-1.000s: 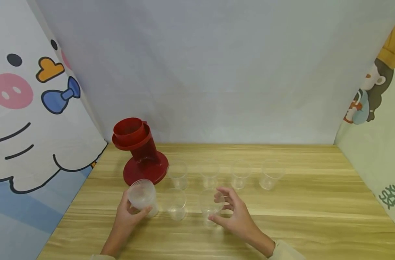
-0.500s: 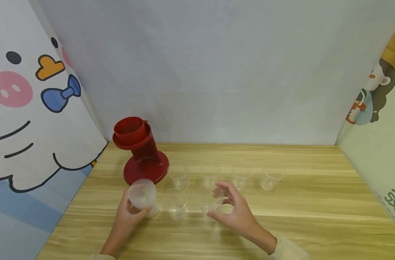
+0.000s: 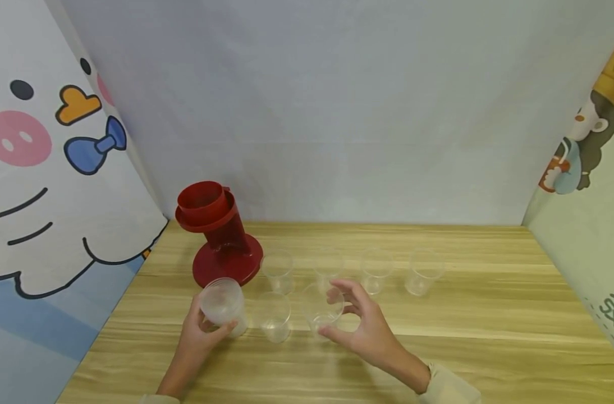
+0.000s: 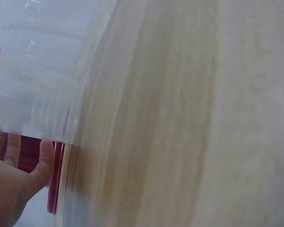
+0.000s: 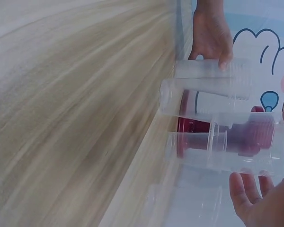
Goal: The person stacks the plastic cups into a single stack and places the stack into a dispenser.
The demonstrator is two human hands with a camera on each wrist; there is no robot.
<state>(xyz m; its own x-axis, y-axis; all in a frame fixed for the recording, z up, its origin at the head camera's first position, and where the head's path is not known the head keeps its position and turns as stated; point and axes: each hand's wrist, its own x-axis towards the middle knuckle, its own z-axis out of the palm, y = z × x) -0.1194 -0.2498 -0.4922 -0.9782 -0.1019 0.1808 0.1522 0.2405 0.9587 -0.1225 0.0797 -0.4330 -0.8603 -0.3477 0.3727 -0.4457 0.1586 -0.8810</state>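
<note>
A clear cup (image 3: 317, 310) is pinched by the fingers of the right hand (image 3: 361, 325), lower centre in the head view; stacked cups (image 3: 223, 306) are gripped by the left hand (image 3: 198, 332), lower left. The clear cup's base is shown off the surface (image 5: 85, 94) only from the right wrist.

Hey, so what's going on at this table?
A person's left hand grips a stack of clear cups, while the right hand holds a single cup, apparently clear of the table. One more cup stands upright between the hands, and a row of four cups stands farther back. A red stand is behind the stack.
</note>
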